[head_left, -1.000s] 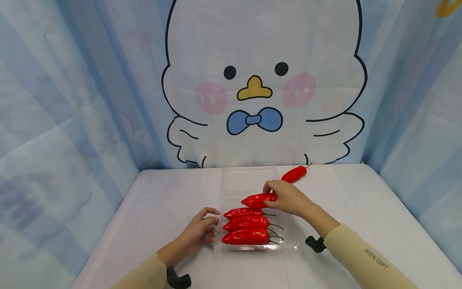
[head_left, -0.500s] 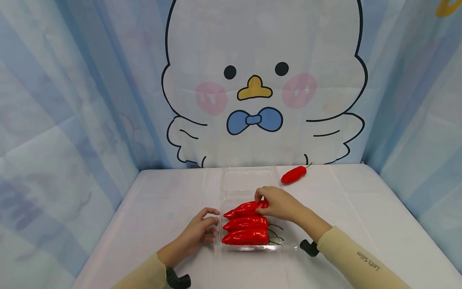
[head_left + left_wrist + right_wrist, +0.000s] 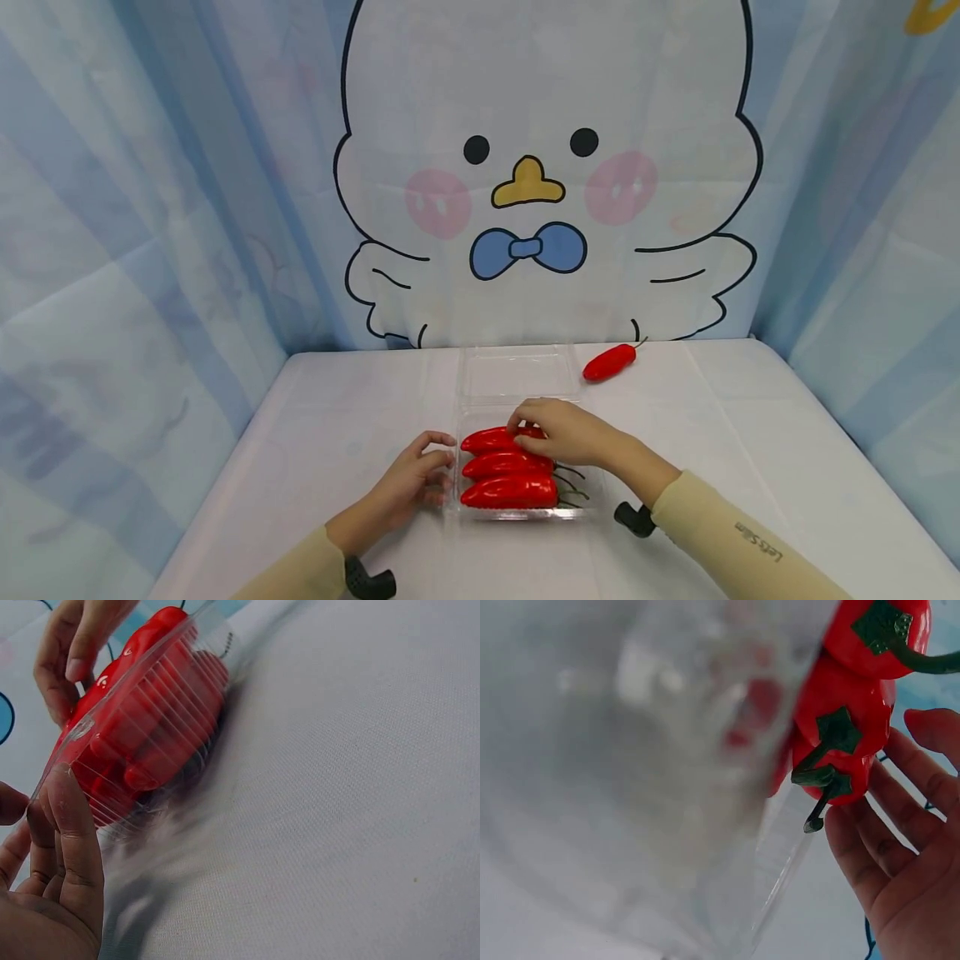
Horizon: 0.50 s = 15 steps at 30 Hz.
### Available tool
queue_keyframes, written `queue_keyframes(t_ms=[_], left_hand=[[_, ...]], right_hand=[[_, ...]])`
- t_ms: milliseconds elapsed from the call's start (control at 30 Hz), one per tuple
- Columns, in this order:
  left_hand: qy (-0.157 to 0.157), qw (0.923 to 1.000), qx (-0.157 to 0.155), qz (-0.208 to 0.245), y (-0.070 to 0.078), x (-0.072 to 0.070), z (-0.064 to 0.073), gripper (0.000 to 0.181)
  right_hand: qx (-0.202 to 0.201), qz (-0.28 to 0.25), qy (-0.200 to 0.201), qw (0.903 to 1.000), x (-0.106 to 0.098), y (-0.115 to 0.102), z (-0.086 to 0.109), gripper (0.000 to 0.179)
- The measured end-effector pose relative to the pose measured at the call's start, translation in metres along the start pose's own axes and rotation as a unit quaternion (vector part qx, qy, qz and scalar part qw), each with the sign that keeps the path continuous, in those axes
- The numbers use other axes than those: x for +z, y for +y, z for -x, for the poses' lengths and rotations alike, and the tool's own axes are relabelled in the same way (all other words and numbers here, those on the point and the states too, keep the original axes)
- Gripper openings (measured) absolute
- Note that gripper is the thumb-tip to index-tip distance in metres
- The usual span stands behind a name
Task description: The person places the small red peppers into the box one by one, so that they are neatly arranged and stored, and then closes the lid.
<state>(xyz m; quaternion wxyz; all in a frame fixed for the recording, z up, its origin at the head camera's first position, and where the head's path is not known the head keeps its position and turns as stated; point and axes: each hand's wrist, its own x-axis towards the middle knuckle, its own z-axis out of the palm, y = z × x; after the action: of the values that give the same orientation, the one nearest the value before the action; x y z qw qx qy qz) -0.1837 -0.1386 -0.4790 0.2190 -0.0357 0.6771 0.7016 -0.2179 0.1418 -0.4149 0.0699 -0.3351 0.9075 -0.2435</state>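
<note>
Several glossy red chili peppers (image 3: 510, 492) lie side by side in a clear plastic box (image 3: 525, 515), their green stems (image 3: 840, 731) toward the right. My right hand (image 3: 562, 429) reaches over the box and pinches the rearmost chili pepper (image 3: 487, 439) near its stem end, low against its neighbour. At the box's left side, my left hand (image 3: 416, 475) pinches the rim between thumb and fingers. Through the ribbed box wall (image 3: 161, 712) in the left wrist view, more red peppers show beneath the top ones. The held pepper's stem is hidden behind my right hand in the head view.
The box's clear lid (image 3: 517, 375) lies folded back behind it. One loose chili pepper (image 3: 609, 363) rests at the back of the white table (image 3: 360, 400), right of the lid. A curtain with a cartoon bird (image 3: 528, 292) hangs behind the table.
My right hand has carried its chili pepper forward, down and left into line with the other peppers in the box. My left hand has stayed at the rim.
</note>
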Motion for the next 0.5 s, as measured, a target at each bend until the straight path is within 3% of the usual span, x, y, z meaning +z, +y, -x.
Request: queue_keyframes(t_ms=[500], left_hand=[[0.000, 1.0000, 0.005, -0.006, -0.0003, -0.0004, 0.0017, 0.036]], right_hand=[[0.002, 0.005, 0.010, 0.9999, -0.0048, 0.0036, 0.0032, 0.024]])
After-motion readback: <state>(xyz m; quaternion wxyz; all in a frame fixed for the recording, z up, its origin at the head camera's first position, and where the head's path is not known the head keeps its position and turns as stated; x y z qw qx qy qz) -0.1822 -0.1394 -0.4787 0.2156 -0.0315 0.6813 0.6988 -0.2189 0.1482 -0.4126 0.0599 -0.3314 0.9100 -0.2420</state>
